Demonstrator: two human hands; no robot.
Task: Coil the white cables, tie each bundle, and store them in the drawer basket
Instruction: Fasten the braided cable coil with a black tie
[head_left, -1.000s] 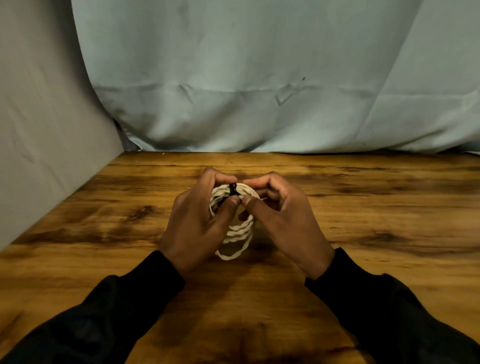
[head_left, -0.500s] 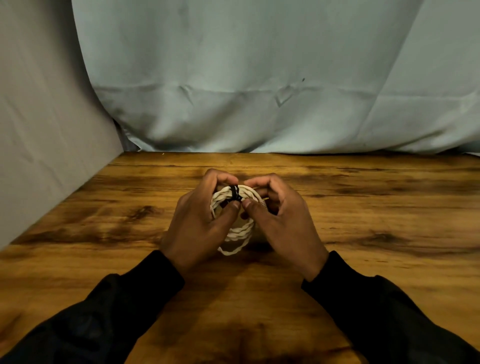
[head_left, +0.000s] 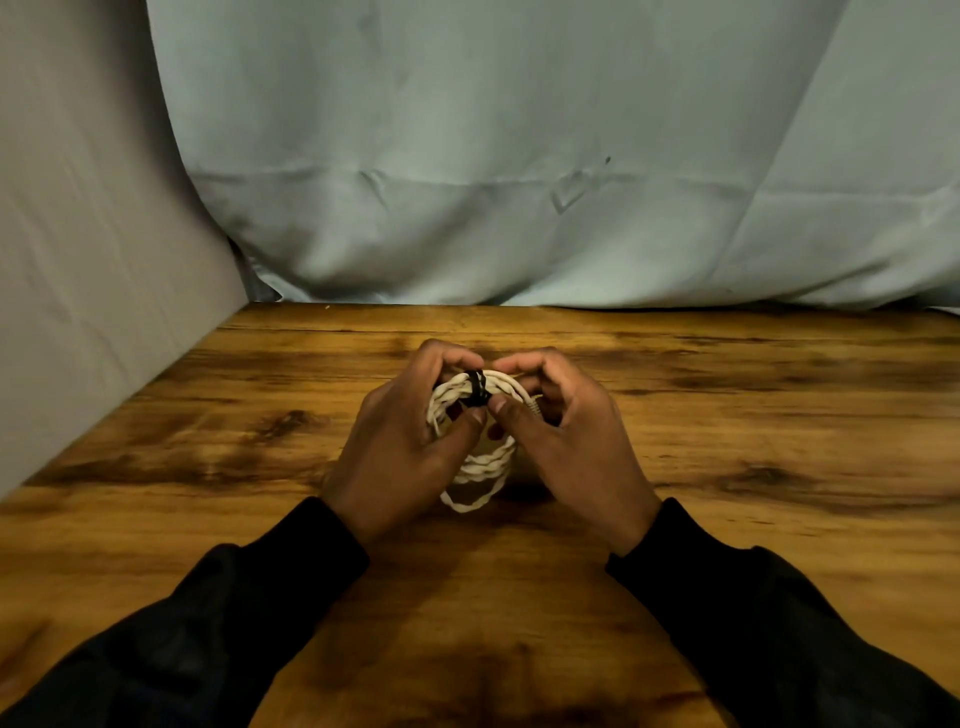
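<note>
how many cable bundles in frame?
1. The coiled white cable is held between left hand and right hand above the wooden table. No others visible.

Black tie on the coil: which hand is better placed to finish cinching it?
Right, probably. The right hand has thumb and forefinger pinching at the black tie on top of the white cable coil. The left hand is wrapped around the coil's left side, steadying it, so it is less free.
</note>
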